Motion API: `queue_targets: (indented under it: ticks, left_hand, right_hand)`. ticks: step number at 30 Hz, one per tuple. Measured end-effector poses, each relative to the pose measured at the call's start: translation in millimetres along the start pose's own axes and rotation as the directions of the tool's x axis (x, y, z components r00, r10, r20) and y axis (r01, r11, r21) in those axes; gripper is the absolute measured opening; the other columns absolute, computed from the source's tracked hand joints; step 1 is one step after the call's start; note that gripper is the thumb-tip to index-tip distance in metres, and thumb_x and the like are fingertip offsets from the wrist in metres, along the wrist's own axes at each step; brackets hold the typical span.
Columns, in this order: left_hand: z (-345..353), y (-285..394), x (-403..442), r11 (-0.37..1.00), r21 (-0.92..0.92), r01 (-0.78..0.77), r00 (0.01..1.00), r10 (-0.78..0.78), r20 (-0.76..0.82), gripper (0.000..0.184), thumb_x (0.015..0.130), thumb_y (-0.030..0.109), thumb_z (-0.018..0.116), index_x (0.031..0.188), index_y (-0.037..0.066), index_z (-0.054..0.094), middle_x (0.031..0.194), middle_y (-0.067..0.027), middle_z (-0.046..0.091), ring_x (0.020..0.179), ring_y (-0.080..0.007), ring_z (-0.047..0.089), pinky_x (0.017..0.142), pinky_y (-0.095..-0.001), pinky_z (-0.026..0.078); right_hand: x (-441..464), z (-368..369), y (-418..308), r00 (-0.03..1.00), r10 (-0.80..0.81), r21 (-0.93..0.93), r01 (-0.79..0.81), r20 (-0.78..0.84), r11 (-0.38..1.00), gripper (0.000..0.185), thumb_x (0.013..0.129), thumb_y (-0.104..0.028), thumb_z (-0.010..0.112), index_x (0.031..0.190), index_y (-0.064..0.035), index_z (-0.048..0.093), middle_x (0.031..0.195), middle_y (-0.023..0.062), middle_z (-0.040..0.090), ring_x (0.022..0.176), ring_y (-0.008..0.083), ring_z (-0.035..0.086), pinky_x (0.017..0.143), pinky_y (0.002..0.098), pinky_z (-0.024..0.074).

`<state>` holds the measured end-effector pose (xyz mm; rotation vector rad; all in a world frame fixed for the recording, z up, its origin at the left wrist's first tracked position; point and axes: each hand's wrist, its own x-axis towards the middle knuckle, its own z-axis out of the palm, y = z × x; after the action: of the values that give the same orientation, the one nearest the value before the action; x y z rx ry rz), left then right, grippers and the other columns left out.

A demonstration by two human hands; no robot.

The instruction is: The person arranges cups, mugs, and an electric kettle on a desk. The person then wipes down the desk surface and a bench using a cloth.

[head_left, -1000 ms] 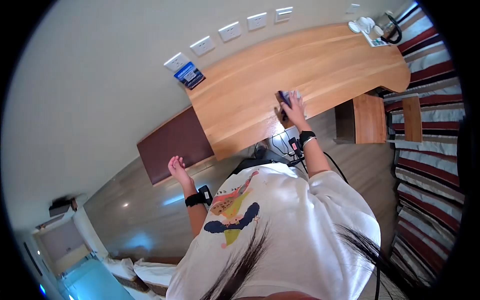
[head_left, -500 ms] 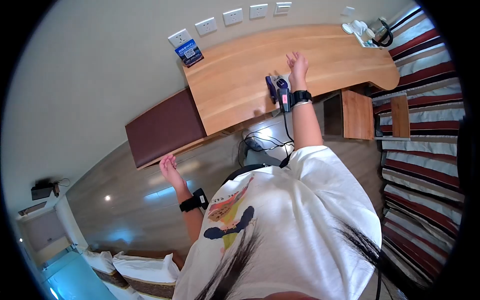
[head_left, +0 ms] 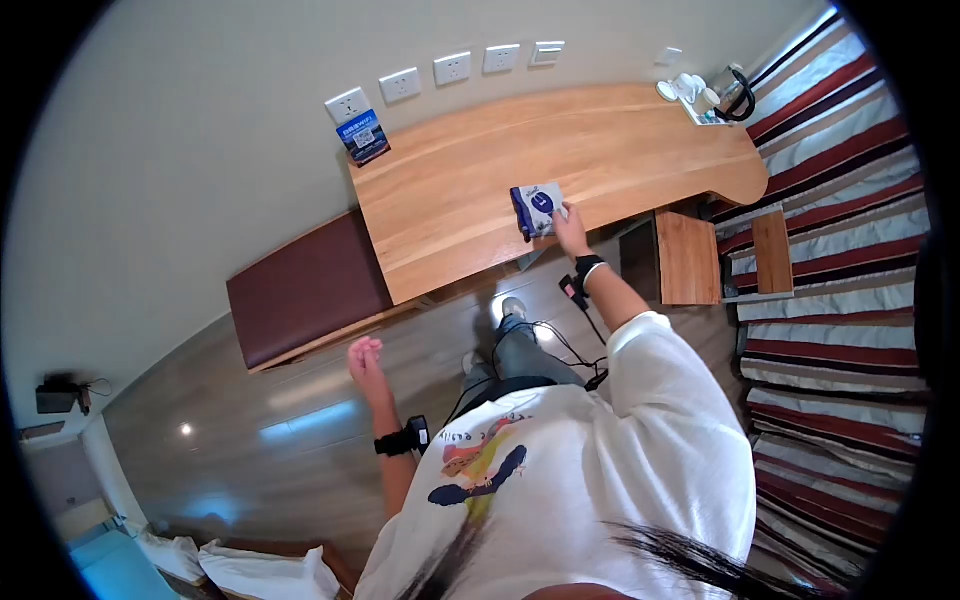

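A white-and-blue plastic packet (head_left: 541, 206) with a dark blue oval print lies near the front edge of the wooden desk (head_left: 460, 180). My right hand (head_left: 570, 232) is closed on the packet's right edge, fingers at its printed face. Low over the floor, left of my body, hangs my left hand (head_left: 366, 362). Its fingers are curled together and I see nothing in them. Each wrist wears a black strap with a small device.
Cups and a glass kettle (head_left: 735, 95) stand on a tray at the desk's far right. A blue WiFi card (head_left: 363, 138) leans against the wall. A maroon padded bench (head_left: 310, 285) adjoins the desk's left. Loose black cables (head_left: 550, 345) hang by my legs.
My right hand has come back from over the desk, beyond the packet, to the packet's right edge and closed there. My left hand stays low, fingers more curled. The view has shifted.
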<state>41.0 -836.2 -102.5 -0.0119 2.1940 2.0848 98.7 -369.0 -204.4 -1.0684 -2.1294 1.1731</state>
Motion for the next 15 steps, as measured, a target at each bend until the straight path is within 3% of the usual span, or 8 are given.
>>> queue_targets:
  ticks: [1, 2, 4, 5, 7, 12, 15]
  left_hand:
    - [4, -5, -5, 1.0, 0.004, 0.013, 1.0, -0.013, -0.002, 0.013, 0.088, 0.012, 0.043, 0.095, 0.004, 0.051, 0.086, -0.0044, 0.057, 0.08, -0.011, 0.053, 0.069, -0.0216, 0.039]
    - [9, -11, -11, 0.999, -0.002, 0.038, 0.999, -0.038, 0.033, 0.014, 0.089, 0.013, 0.043, 0.095, 0.004, 0.051, 0.085, -0.0041, 0.056, 0.08, -0.0111, 0.053, 0.07, -0.0223, 0.04]
    - [16, -18, -16, 0.997, 0.008, 0.08, 0.994, -0.08, 0.079, 0.014, 0.089, 0.013, 0.043, 0.095, 0.004, 0.051, 0.085, -0.0038, 0.056, 0.08, -0.0111, 0.053, 0.071, -0.0231, 0.04]
    - [23, -21, -19, 0.996, 0.025, 0.082, 0.993, -0.084, 0.083, 0.013, 0.089, 0.014, 0.043, 0.095, 0.006, 0.051, 0.085, -0.0026, 0.057, 0.079, -0.0107, 0.054, 0.069, -0.0229, 0.04]
    - [37, -21, -22, 0.993, 0.059, 0.102, 0.991, -0.107, 0.082, 0.013, 0.089, 0.015, 0.044, 0.096, 0.008, 0.052, 0.085, -0.0014, 0.058, 0.078, -0.0103, 0.054, 0.067, -0.0227, 0.04]
    - [79, -12, -9, 0.953, 0.228, 0.201, 0.978, -0.209, 0.014, 0.014, 0.09, 0.016, 0.043, 0.097, 0.007, 0.051, 0.085, -0.0013, 0.056, 0.079, -0.0103, 0.053, 0.071, -0.0232, 0.038]
    - [122, -8, 0, 0.949, 0.224, 0.221, 0.973, -0.231, 0.021, 0.014, 0.09, 0.017, 0.043, 0.097, 0.007, 0.051, 0.085, -0.0009, 0.056, 0.08, -0.0098, 0.053, 0.07, -0.0227, 0.037]
  right_hand:
    - [-7, 4, -12, 1.0, -0.027, -0.065, 0.027, 0.0, 0.998, 0.047, 0.078, -0.026, 0.055, 0.113, 0.0041, 0.044, 0.111, 0.0232, 0.05, 0.104, 0.0357, 0.047, 0.09, 0.0373, 0.0366]
    - [-9, 8, -26, 1.0, -0.013, -0.07, 0.014, 0.009, 0.997, 0.047, 0.078, -0.026, 0.055, 0.113, 0.0041, 0.044, 0.111, 0.0232, 0.05, 0.104, 0.0357, 0.047, 0.09, 0.0373, 0.0366]
    - [-10, 19, -48, 0.946, -0.321, -0.269, 0.299, -0.04, 0.915, 0.05, 0.079, -0.028, 0.056, 0.116, 0.0029, 0.043, 0.114, 0.023, 0.048, 0.107, 0.0368, 0.044, 0.092, 0.0398, 0.034]
    - [-6, 24, -48, 0.951, -0.307, -0.275, 0.285, -0.037, 0.918, 0.05, 0.079, -0.028, 0.056, 0.116, 0.0029, 0.043, 0.114, 0.023, 0.048, 0.107, 0.0368, 0.044, 0.092, 0.0398, 0.034]
    - [0, 37, -41, 0.9, -0.425, -0.475, 0.415, 0.092, 0.776, 0.057, 0.081, -0.036, 0.05, 0.125, -0.0024, 0.037, 0.13, 0.0141, 0.037, 0.122, 0.0302, 0.031, 0.101, 0.043, 0.0222]
    - [5, 39, -24, 0.881, -0.406, -0.52, 0.473, 0.245, 0.712, 0.058, 0.083, -0.041, 0.043, 0.129, -0.0068, 0.033, 0.136, 0.0091, 0.031, 0.126, 0.027, 0.025, 0.103, 0.0437, 0.0165]
    - [14, 18, -20, 0.86, -0.416, -0.499, 0.51, 0.294, 0.701, 0.055, 0.084, -0.039, 0.043, 0.129, -0.0097, 0.035, 0.136, 0.0074, 0.031, 0.126, 0.0258, 0.026, 0.103, 0.0432, 0.0167]
